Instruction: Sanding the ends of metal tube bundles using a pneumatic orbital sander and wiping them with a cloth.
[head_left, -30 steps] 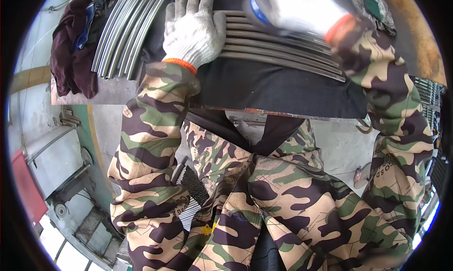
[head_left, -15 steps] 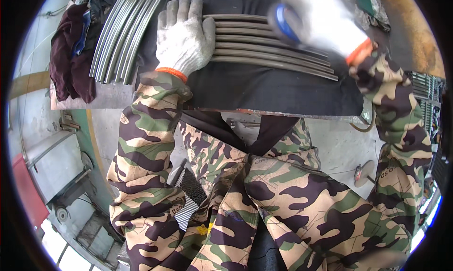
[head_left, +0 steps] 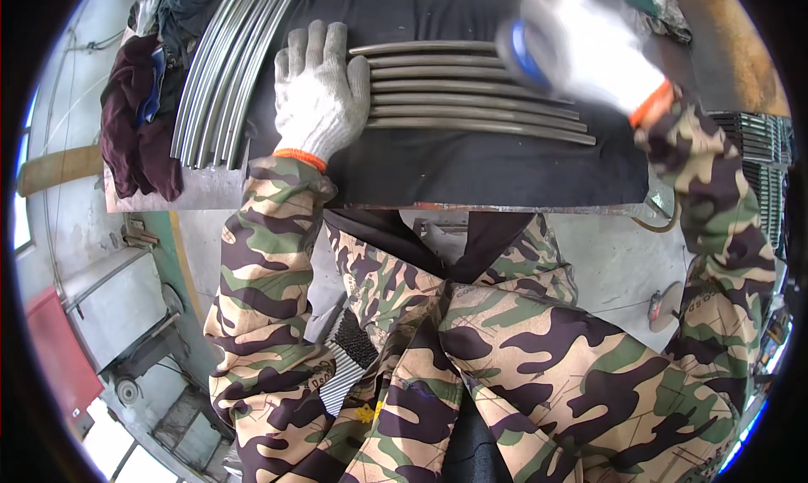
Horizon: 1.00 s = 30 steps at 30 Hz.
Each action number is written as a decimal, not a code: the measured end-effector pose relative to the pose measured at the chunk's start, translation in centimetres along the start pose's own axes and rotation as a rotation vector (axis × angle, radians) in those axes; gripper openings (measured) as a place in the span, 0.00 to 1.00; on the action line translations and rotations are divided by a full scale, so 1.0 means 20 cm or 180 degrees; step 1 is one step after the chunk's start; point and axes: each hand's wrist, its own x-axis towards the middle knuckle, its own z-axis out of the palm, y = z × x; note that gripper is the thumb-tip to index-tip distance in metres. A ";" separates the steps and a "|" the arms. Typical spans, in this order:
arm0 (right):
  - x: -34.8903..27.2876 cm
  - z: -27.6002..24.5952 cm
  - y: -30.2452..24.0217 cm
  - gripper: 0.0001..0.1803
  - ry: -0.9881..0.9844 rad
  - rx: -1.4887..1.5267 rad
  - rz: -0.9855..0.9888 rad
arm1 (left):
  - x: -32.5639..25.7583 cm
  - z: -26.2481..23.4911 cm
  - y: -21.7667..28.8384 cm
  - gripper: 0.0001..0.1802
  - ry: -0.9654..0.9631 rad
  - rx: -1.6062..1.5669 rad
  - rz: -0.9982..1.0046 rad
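Note:
My left hand (head_left: 316, 98), in a white knit glove with an orange cuff, lies flat over the left ends of several dull metal rods (head_left: 471, 102). Its fingers are stretched out. The rods lie side by side on a black cloth (head_left: 404, 172). Over their right part, my gloved right hand (head_left: 585, 50) is closed around a round, blue-edged object (head_left: 528, 52). Motion blurs this hand, and its glove hides much of the object, so its exact kind cannot be told. Whether the object touches the rods is unclear.
A bundle of shinier metal rods (head_left: 231, 71) lies left of my left hand. Beyond it are a dark maroon cloth (head_left: 130, 134) and other fabric. More metal bars (head_left: 757, 138) are stacked at the far right. The table's front edge (head_left: 480, 206) runs before my lap.
The right hand has shifted slightly right and down in the picture, still holding the blue-edged object. The whole view has tilted a little. The left hand stays flat on the rods.

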 end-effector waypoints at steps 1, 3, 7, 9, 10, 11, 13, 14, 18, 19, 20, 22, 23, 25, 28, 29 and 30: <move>-0.07 0.01 -0.02 0.09 0.0407 -0.0002 -0.0467 | 0.01 -0.02 0.01 0.22 0.0004 0.0003 -0.0003; -0.10 0.01 -0.02 0.09 0.0381 -0.0119 -0.0523 | 0.03 -0.05 0.04 0.23 -0.0336 -0.0238 -0.0091; 0.05 -0.05 0.00 0.09 0.0488 -0.0133 -0.0276 | 0.00 -0.05 0.00 0.22 -0.0002 0.0239 0.0059; 0.00 0.05 0.00 0.07 0.0378 0.0024 -0.0308 | -0.05 -0.06 -0.03 0.23 -0.0077 0.0120 0.0003; -0.05 0.00 -0.04 0.12 0.0247 -0.0092 -0.0424 | -0.03 -0.05 -0.01 0.23 -0.0080 -0.0199 -0.0039; -0.11 -0.02 -0.05 0.12 0.0267 -0.0069 -0.0483 | 0.01 -0.01 0.03 0.24 -0.0114 -0.0523 -0.0042; -0.12 -0.03 -0.04 0.11 0.0287 -0.0002 -0.0508 | 0.04 -0.02 0.05 0.23 -0.0095 -0.0624 0.0000; -0.07 0.00 -0.01 0.09 0.0241 0.0075 -0.0415 | 0.04 -0.04 0.03 0.22 -0.0207 -0.0532 0.0022; 0.03 -0.06 0.02 0.09 0.0267 -0.0146 -0.0298 | -0.01 -0.05 -0.01 0.22 -0.0169 -0.0268 0.0076; -0.04 -0.03 0.04 0.10 0.0104 -0.0236 -0.0247 | 0.00 0.00 0.01 0.22 -0.0050 -0.0184 0.0179; -0.09 0.01 0.01 0.09 0.0349 -0.0061 -0.0480 | -0.01 -0.03 0.02 0.23 -0.0128 -0.0110 0.0148; -0.17 -0.04 0.03 0.09 0.0336 -0.0050 -0.0562 | 0.07 -0.05 0.08 0.26 -0.0560 -0.0458 -0.0076; -0.16 -0.06 0.02 0.10 0.0310 -0.0030 -0.0560 | 0.08 -0.11 0.07 0.29 -0.1074 -0.0613 -0.0319; -0.06 -0.01 0.08 0.07 0.0236 -0.0009 -0.0300 | 0.03 -0.08 0.02 0.29 -0.1029 -0.0490 -0.0332; -0.08 -0.02 0.09 0.09 0.0075 -0.0090 -0.0075 | 0.03 -0.05 0.01 0.29 -0.0989 -0.0341 -0.0378; -0.13 -0.02 0.08 0.10 0.0300 -0.0038 -0.0414 | 0.03 -0.06 0.02 0.29 -0.0988 -0.0346 -0.0386; -0.17 -0.03 0.04 0.10 0.0270 -0.0034 -0.0519 | 0.05 -0.08 0.03 0.30 -0.1032 -0.0395 -0.0379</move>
